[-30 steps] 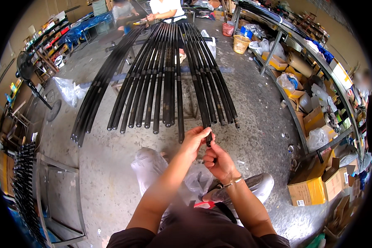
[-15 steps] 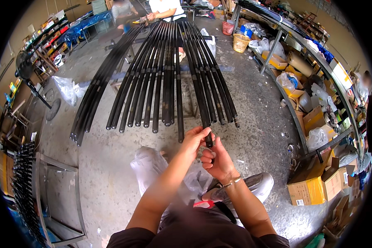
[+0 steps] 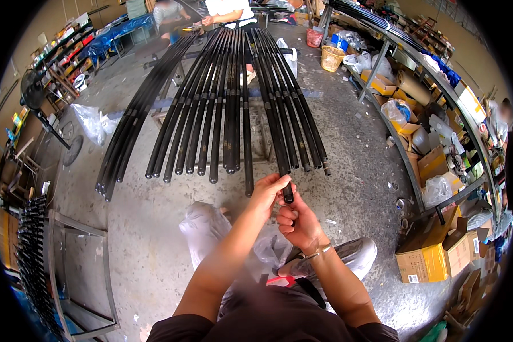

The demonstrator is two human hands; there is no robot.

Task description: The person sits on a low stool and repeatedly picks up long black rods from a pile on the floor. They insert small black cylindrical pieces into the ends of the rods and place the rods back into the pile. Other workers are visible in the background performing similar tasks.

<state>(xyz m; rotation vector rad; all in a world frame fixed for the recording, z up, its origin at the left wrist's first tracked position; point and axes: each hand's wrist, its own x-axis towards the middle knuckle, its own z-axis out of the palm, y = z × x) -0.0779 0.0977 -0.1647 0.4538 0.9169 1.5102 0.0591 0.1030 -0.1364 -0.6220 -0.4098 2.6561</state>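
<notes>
Long black poles lie side by side, with their near ends pointing at me. My left hand is wrapped round one black pole close to its near end, right of the middle. Just below that end is my right hand, its fingers curled and its thumb and index finger against the pole's tip. Something small and dark shows among its curled fingers, too hidden to name. The other poles rest untouched on both sides.
Across the poles stands a person in a white top. A long metal rack with boxes and bags runs along the right, near an open cardboard box. At left are a black fan and a metal frame.
My right thumb and index finger have moved in from beside the pole's end to touch its tip. My left hand keeps its hold in the same place.
</notes>
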